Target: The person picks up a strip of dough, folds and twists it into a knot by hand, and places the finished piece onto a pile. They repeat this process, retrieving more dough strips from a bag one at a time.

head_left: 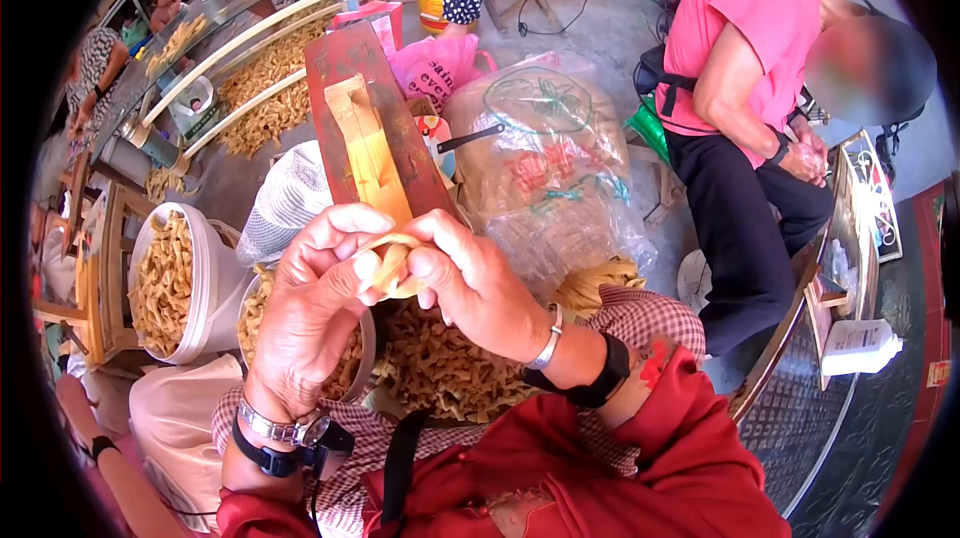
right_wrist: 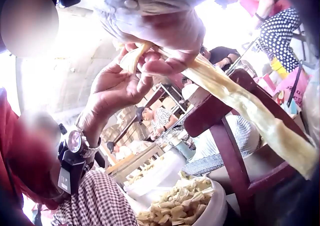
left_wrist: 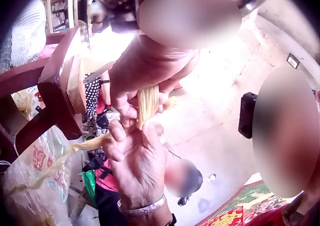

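A yellowish, looped flat strip is pinched between both hands in the head view. My left hand grips its left side with thumb and fingers, and my right hand pinches its right side. The same folded strip shows between the fingertips in the left wrist view. In the right wrist view a long pale strip runs from the right hand down to the right. More flat yellow strips lie on a red-brown wooden bench just beyond the hands.
White buckets of knotted yellow pieces stand at the left. A heap of similar pieces lies below the hands. Beyond the bench are a pink bag and a large clear plastic bag. A person in pink sits at the right.
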A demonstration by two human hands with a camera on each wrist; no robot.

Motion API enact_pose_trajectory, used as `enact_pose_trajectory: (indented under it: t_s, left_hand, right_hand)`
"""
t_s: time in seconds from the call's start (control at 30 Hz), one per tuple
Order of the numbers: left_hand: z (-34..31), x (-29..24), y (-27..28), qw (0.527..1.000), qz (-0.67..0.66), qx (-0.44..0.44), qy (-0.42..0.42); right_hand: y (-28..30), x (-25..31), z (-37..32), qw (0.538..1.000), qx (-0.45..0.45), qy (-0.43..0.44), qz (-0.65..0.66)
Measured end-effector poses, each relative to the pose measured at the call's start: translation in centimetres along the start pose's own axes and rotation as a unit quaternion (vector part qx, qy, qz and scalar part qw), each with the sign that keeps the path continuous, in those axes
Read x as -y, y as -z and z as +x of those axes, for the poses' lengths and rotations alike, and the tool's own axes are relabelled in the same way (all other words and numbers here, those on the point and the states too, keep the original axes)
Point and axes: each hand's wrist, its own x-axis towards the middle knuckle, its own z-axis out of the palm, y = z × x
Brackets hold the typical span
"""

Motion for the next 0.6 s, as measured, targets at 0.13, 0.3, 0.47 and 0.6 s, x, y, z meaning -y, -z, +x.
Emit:
enact_pose_trajectory:
  t_s: [0.13,0.3,0.47,0.6]
  left_hand:
    - [-0.1,1.0,-0.2,0.954,0.280,-0.002,-0.111]
    - [-0.1,1.7,-0.6,0.943,0.313,-0.010,-0.112]
    - [-0.1,1.5,0.1,0.989,0.148,0.011,-0.006]
    - [-0.6,1.2,-0.4,0.997,0.006,0.050,0.054]
  right_hand:
    - [0.0,-1.4,-0.3,1.000,0.000,0.017,0.008]
    - [-0.3,-1.7,-0.4,0.999,0.014,0.000,0.049]
    - [-0.8,-2.1,-0.1,0.990,-0.034,0.067,0.119]
    - [0.1,-1.0,-0.3,0.992,-0.060,0.075,0.088]
